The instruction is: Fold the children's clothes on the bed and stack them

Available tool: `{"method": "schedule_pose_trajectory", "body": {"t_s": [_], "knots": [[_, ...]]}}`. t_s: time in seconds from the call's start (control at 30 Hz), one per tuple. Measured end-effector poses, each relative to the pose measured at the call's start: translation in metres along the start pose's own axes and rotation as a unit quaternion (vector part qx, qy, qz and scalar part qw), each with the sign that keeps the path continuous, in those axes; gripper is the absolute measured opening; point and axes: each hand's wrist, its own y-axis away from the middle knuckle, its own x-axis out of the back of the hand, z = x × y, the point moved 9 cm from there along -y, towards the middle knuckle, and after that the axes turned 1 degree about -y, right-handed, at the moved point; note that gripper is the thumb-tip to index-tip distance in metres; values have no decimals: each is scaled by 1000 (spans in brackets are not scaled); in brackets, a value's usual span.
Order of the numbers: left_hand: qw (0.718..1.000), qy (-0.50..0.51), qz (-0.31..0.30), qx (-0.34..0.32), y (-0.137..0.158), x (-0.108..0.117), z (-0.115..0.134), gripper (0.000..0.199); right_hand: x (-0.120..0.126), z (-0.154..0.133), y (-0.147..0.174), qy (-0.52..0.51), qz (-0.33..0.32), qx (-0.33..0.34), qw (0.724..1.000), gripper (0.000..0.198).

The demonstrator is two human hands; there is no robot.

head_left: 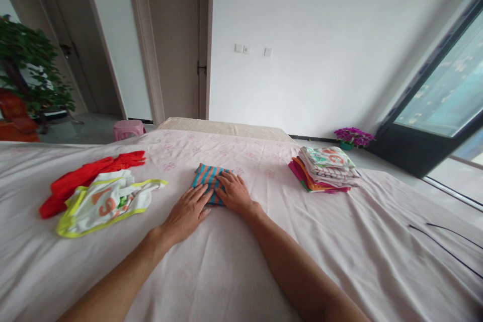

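One green pot holds purple flowers. The left hand and right hand rest flat, fingers extended, on one folded striped cloth, mid-sheet. Left: one red garment, one white garment bearing an orange "S". Right: one folded stack.

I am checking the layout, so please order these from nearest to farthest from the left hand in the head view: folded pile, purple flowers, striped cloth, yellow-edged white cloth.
1. Striped cloth: touching the left hand.
2. Yellow-edged white cloth: to the hand's left.
3. Folded pile: across to the right.
4. Purple flowers: far right, beyond the pile.
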Motion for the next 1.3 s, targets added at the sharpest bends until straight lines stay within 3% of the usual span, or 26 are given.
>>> {"method": "schedule_pose_trajectory", "body": {"t_s": [0.23, 0.47, 0.67, 1.13, 1.3], "knots": [[1000, 4, -8, -25, 4, -1, 1, 51, 1, 13, -2, -10, 8, -40, 999, 42], [999, 27, 4, -22, 5, -1, 1, 52, 10, 5, -6, -28, 69, 7, 997, 35], [1000, 14, 2, -20, 4, 1, 2, 52, -1, -11, -14, -26, 25, 55, 998, 35], [1000, 22, -7, -8, 2, 0, 1, 48, -18, 7, -36, 8, -51, -54, 997, 38], [1000, 19, -16, -10, 1, 2, 2, 47, -2, -9, -36, -7, 18, -14, 1000, 43]]}}
